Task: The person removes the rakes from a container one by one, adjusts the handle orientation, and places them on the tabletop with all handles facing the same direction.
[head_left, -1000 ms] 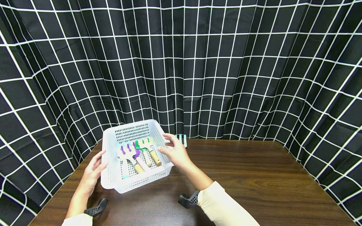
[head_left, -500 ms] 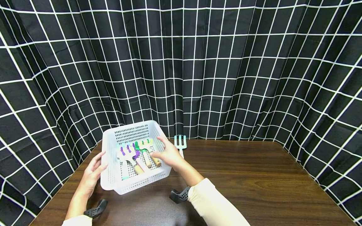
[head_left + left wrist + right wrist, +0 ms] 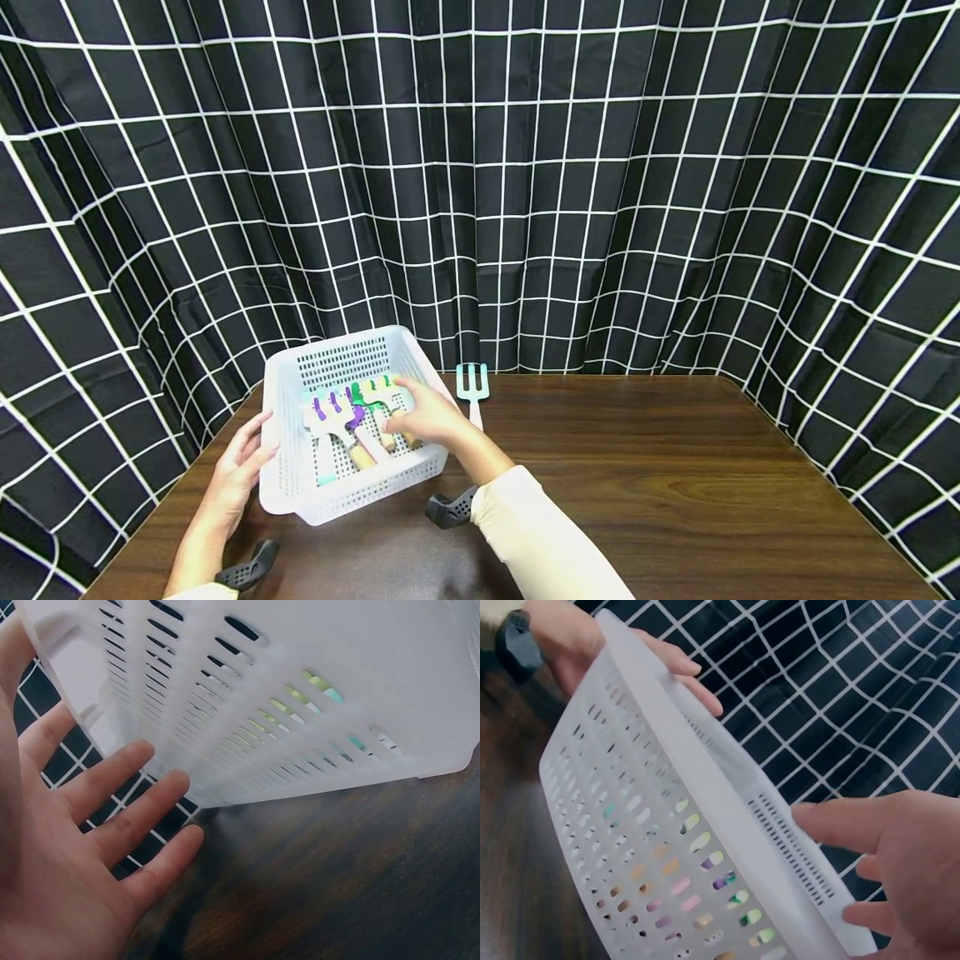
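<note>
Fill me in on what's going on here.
A person has their left hand at the left side of a white basket with several tools inside. Their right hand is over the basket's right part, above the tools, with no visible grip. A blue-headed fork is outside, right of the basket.

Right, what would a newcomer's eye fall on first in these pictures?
First, the white-gridded black curtain filling the background. Then the white basket of colourful tools, left of centre, with the right hand over it. A turquoise fork stands out at the table's far edge.
</note>
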Available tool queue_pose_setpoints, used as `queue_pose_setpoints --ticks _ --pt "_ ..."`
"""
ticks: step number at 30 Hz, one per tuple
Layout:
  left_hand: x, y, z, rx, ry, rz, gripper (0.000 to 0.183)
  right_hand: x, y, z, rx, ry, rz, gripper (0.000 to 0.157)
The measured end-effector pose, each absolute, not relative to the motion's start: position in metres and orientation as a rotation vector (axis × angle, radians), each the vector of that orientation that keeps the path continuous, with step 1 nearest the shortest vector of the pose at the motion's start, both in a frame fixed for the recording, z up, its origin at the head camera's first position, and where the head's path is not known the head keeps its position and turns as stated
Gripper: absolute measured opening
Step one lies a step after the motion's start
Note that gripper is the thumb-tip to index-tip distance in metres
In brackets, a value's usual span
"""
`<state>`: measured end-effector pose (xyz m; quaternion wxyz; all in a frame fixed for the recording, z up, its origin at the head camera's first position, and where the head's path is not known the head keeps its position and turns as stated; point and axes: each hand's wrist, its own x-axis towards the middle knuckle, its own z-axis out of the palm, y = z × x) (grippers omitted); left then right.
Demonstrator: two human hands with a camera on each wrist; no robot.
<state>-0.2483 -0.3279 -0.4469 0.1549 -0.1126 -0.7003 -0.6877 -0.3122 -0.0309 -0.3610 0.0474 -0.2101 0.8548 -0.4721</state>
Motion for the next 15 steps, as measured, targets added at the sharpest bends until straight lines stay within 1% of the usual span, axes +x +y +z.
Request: queue_pose_setpoints --ticks 8,15 --pt "-0.249 -0.326 -0.448 -0.295 -2.038 -1.974 0.053 -0.32 -0.041 -0.367 -0.558 2.666 -1.263 0.079" --pt "-0.25 -0.329 -0.446 -0.304 -2.029 -1.962 0.053 -0.328 -0.047 -0.369 -0.602 2.692 -1.042 0.076"
